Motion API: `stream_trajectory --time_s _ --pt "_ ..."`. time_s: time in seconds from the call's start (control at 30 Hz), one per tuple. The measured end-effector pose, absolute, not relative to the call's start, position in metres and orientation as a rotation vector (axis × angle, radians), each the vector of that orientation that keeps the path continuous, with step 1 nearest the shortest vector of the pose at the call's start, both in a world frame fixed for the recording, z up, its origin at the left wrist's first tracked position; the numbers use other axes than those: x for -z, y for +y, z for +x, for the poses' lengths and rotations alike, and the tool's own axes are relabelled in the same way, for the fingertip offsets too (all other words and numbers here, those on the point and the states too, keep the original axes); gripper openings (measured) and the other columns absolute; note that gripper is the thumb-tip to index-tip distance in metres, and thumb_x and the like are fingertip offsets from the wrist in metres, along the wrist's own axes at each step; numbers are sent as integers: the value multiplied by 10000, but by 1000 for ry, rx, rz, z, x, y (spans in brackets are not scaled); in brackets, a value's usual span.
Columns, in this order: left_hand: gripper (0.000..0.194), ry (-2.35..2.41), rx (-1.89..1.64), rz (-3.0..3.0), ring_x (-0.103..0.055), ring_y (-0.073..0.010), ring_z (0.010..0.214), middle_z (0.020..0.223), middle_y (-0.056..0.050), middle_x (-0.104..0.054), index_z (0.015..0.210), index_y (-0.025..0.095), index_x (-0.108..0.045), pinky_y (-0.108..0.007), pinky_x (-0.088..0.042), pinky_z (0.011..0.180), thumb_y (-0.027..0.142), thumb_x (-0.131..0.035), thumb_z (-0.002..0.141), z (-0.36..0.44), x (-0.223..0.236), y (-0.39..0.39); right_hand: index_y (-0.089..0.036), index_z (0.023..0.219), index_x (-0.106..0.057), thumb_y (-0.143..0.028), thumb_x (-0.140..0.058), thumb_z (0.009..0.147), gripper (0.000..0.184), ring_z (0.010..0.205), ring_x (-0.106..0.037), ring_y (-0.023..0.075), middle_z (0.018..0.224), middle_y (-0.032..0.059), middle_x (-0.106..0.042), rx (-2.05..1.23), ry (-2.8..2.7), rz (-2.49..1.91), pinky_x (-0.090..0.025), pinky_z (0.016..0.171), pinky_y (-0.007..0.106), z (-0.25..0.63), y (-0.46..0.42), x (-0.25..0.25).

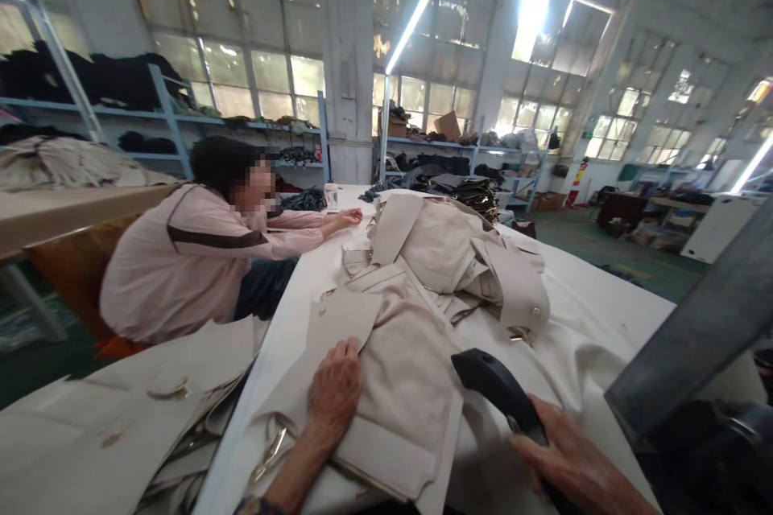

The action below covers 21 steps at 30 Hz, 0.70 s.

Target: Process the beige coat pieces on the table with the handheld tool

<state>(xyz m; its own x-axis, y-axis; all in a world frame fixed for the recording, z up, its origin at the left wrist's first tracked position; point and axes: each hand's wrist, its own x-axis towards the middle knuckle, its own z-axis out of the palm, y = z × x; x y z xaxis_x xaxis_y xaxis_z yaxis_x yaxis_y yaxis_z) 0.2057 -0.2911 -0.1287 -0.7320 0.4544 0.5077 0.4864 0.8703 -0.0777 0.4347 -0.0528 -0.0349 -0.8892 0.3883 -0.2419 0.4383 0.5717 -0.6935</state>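
Beige garment lies spread on the white desk, close to the near edge, with its lower hem overhanging toward the viewer. Left hand rests palm down on the garment's left portion, fingers curled slightly and pressed against the cloth; its grip is flat on the fabric, not pinching anything. Right hand is closed around the handle of a black iron, which is raised just to the right of the garment, nose pointing up and left; whether the iron touches the cloth cannot be told.

Beyond the garment, a heap of similar beige pieces is piled mid-desk, with metal buckles showing at its right edge. More beige pieces lie on a lower surface to the left of the desk, well apart from the hands.

On the left side of the desk a co-worker in a pink jacket leans over it, one hand stretched onto the white cover near the far heap. Blue shelving stacked with dark cloth stands along the windowed wall behind. A grey slanted panel crosses the right foreground.
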Motion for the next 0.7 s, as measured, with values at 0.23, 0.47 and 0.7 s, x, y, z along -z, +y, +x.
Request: stream_trajectory --time_s 0.23,0.47,0.7 --pt "361 -2645 44 -639 -565 -225 919 1029 -113 -611 1212 63 -520 -333 -477 796 79 -374 882 209 122 -288 -170 926 -431 -325 -393 764 227 593 -591 144 843 48 -532 1237 2784 718 -471 537 269 386 -46 45" --pt "380 -2554 47 -632 -558 -241 976 1113 -123 -603 1220 55 -516 -343 -468 846 50 -392 861 205 136 -289 -176 867 -376 -424 -392 833 251 518 -576 169 580 4 -544 1298 2834 790 -456 476 266 369 -18 38" --pt "337 -2314 92 -694 -547 -276 981 1106 -146 -607 1172 22 -543 -375 -456 832 74 -379 882 198 157 -292 -156 893 -441 -427 -421 802 287 580 -581 158 709 32 -560 1151 2819 802 -460 514 254 411 -37 12"
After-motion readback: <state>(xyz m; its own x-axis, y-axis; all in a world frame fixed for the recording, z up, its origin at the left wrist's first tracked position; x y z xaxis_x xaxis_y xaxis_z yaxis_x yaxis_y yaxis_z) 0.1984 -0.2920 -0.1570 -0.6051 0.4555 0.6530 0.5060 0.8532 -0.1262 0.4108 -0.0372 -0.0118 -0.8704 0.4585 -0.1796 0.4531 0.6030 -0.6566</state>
